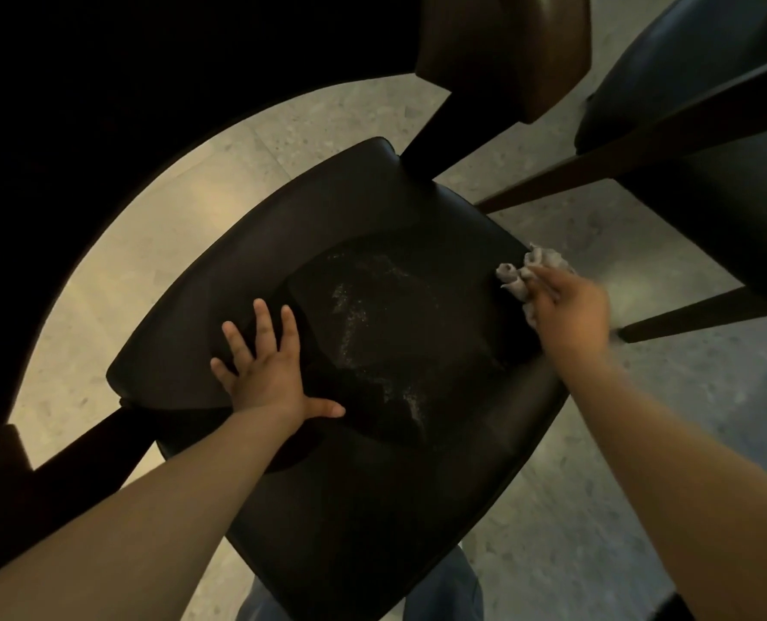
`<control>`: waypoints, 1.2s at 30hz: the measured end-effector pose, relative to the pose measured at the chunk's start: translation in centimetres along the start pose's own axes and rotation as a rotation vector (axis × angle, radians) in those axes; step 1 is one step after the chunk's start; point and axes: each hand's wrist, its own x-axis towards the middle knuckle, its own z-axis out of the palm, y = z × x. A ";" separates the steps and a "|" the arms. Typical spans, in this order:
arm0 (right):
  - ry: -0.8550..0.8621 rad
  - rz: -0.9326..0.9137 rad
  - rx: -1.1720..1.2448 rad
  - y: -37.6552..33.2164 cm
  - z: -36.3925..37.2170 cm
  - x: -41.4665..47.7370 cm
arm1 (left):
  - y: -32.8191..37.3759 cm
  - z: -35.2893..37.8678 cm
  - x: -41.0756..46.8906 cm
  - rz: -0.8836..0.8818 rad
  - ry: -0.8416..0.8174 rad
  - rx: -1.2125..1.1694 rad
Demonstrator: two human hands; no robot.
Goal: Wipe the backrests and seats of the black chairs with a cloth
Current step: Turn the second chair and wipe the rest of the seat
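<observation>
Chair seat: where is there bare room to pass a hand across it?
The dusty middle of the seat lies bare between the left hand and the cloth; so does the far corner beyond the left fingers. The right edge is crowded: the right hand holds the cloth there, close to the next chair's legs.

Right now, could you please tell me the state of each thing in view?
seat: pale dusty specks across its middle, not yet wiped off.
cloth: bunched, at the seat's right edge.
left hand: flat, fingers spread, resting on the seat.
right hand: holds the cloth, blurred.
</observation>
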 end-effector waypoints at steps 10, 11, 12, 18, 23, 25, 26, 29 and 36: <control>-0.061 -0.062 0.027 0.9 -1.1 -5.6 | -0.1 0.2 -2.0 0.066 0.023 -0.061; -0.028 -0.063 0.034 1.0 -1.7 -5.0 | 0.1 0.6 -2.7 0.086 0.009 -0.053; 0.005 -0.054 0.034 1.4 -2.3 -4.1 | 0.3 1.1 -3.4 0.110 -0.005 -0.034; 0.040 0.075 0.063 3.5 -1.5 -2.5 | 1.4 2.9 -3.9 0.099 -0.065 0.004; 0.035 -0.001 0.101 4.7 -0.2 -8.0 | 1.6 2.8 -4.1 0.084 -0.057 0.011; -0.020 0.036 0.158 4.9 -0.5 -8.8 | 1.7 2.8 -4.1 0.082 -0.058 0.011; -0.036 0.057 0.195 4.8 -0.9 -8.6 | 1.7 2.8 -4.1 0.082 -0.060 0.012; 0.023 0.039 0.154 4.2 -2.6 -5.9 | 1.8 2.7 -4.0 0.078 -0.071 0.019; 0.099 0.093 0.158 4.5 -0.4 -6.4 | 1.9 2.8 -4.0 0.066 -0.083 0.035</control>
